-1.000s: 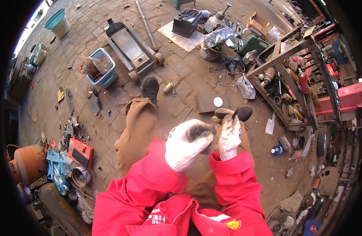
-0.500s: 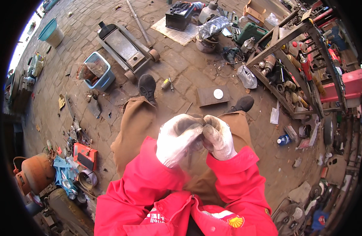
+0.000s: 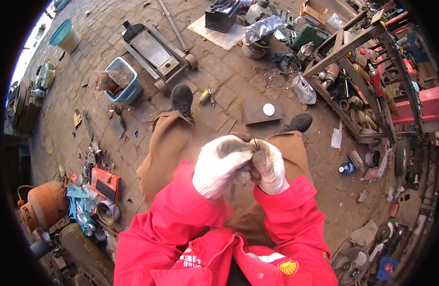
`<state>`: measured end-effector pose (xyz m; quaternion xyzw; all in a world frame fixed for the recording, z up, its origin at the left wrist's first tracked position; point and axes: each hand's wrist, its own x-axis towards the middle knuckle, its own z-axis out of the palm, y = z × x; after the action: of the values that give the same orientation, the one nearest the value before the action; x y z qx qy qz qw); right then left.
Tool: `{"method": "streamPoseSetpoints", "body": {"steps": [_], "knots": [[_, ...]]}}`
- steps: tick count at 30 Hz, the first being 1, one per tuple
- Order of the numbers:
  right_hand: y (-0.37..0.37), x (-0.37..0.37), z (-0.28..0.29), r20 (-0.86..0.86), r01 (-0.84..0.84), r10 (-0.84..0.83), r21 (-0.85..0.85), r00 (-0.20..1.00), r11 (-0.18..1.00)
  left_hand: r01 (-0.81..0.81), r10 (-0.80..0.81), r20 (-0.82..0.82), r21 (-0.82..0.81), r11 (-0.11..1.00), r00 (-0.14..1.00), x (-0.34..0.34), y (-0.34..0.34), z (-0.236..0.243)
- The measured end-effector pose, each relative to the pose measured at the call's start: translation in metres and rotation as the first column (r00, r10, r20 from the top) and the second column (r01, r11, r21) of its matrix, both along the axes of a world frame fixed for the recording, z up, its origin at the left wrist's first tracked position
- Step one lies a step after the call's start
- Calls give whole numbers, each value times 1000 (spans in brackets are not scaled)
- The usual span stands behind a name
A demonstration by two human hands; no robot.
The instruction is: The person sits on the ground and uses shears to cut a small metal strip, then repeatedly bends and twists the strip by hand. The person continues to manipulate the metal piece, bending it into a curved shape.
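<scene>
Head cam: left fisheye of the pair you're wearing, looking steeply down and a bit forward, picture upright.
Red jacket [image 3: 155, 248]: your front fills the bottom edge, right up close.
Gloves [image 3: 209, 182]: your left hand [image 3: 217, 164] and right hand [image 3: 269, 167] land around the middle, pretty near too.
Shoes [image 3: 182, 100]: further off, past your hands.
Paving [image 3: 214, 71]: runs away from you toward the top, farthest bit.
Bucket [image 3: 63, 32] and metal frame [image 3: 343, 52]: way out at the sides, leaning with the fisheye bend.

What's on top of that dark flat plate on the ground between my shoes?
A round white disc lies on the right half of the plate. Whatever is beneath the plate is covered, so I can't tell.
</scene>
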<state>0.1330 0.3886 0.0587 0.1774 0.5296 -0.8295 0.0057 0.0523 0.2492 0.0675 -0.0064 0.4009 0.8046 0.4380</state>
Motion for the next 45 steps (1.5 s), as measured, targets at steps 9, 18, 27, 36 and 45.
{"method": "streamPoseSetpoints", "body": {"steps": [9, 18, 27, 36, 45], "knots": [[-4, -6, 10, -112, -64, 36, -260, 993, 963, -46, 50, 87, -57, 997, 995, -2, 1, 8], [-7, 0, 2, -122, 46, -98, -367, 988, 929, -115, 117, 144, -23, 993, 983, 0, 6, 13], [-3, 1, -12, -136, 70, -105, -237, 985, 969, -65, 64, 115, 7, 998, 991, 0, 4, 6], [-9, -5, 11, -14, 104, -112, -270, 994, 957, -95, 96, 119, -16, 995, 988, 0, 6, 9], [-7, -5, 1, 27, 109, -109, 2, 994, 994, -159, 160, 40, -38, 987, 986, 3, 11, 1]]}}
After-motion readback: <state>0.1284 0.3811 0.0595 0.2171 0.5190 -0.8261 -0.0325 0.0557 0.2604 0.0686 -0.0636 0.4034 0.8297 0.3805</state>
